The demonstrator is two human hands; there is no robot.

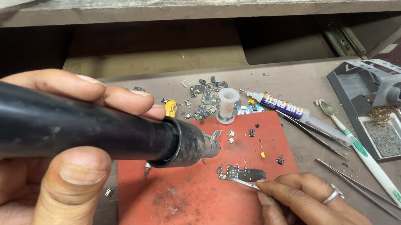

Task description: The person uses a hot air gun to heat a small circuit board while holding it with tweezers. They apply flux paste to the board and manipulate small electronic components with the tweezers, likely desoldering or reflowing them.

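Head view is showing the left hand (49, 170) wrapping closed around the thick black barrel of a hot-air tool (94, 134), thumb pressing underneath and fingers curling over the top, with the metal nozzle (210, 144) angling down and away from the grip toward a small circuit board (241, 173). The board is lying on the red work mat (193, 207), just beyond and below the nozzle tip and not touching it. The right hand (305, 204), wearing a ring, is resting low on the mat's near edge and pinching fine tweezers (245, 184) between thumb and forefinger, the tips touching the board's near side.

Judging from this, the main risk is heat straying: the nozzle is sitting close to the right fingertips, so a small drift of the left wrist toward them could be scorching skin. Loose tiny components (239, 134) are lying scattered on the mat just past the nozzle, and the airflow could be blowing them off. Holding the air too long over one spot could be lifting neighbouring parts or blistering the board, and a tweezers slip could be skidding it sideways. Flux syringe (285, 109) and spare tweezers (356, 181) are lying well beyond the right hand
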